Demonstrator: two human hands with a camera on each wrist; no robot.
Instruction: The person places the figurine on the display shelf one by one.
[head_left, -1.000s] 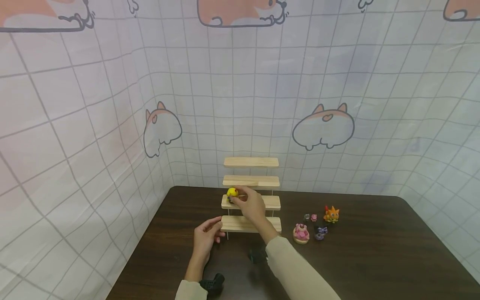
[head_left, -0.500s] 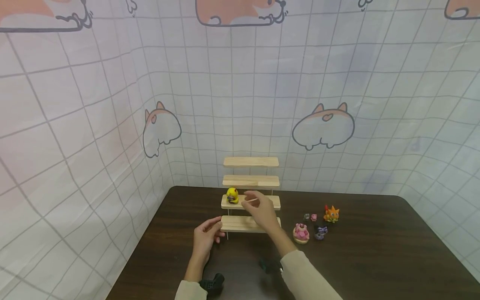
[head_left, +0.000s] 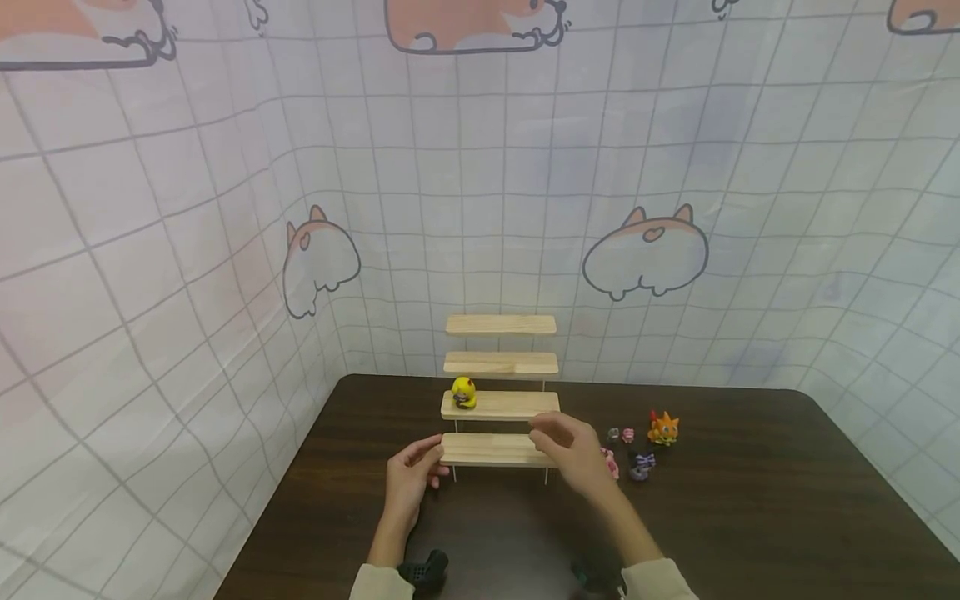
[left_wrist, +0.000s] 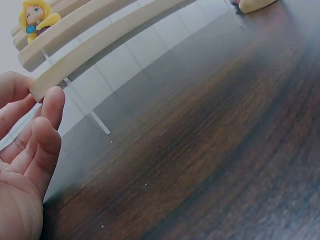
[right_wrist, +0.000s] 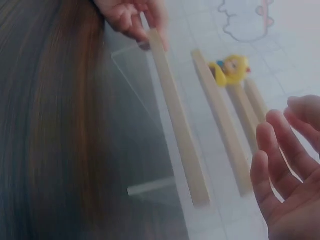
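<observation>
A wooden tiered display rack (head_left: 495, 451) with clear supports stands on the dark table. My left hand (head_left: 407, 483) pinches the left end of its lowest board; the left wrist view shows thumb and fingers on that end (left_wrist: 42, 91). A small yellow-haired figurine (head_left: 463, 393) sits upright at the left end of the second board from the bottom, facing the front in the left wrist view. Near the right end of the lowest board is my right hand (head_left: 576, 454), its fingers loosely bent with nothing between them. It partly covers a pink figurine (head_left: 611, 464).
Right of the rack stand an orange spiky figurine (head_left: 663, 429), a purple-grey figurine (head_left: 641, 466) and two tiny figurines, one grey (head_left: 613, 434) and one pink (head_left: 628, 435). A patterned curtain (head_left: 525, 208) closes off the back and sides of the table (head_left: 750, 500).
My right hand has let go of the yellow-haired figurine on the second board and moved right and toward the front. The left hand has stayed on the lowest board's end.
</observation>
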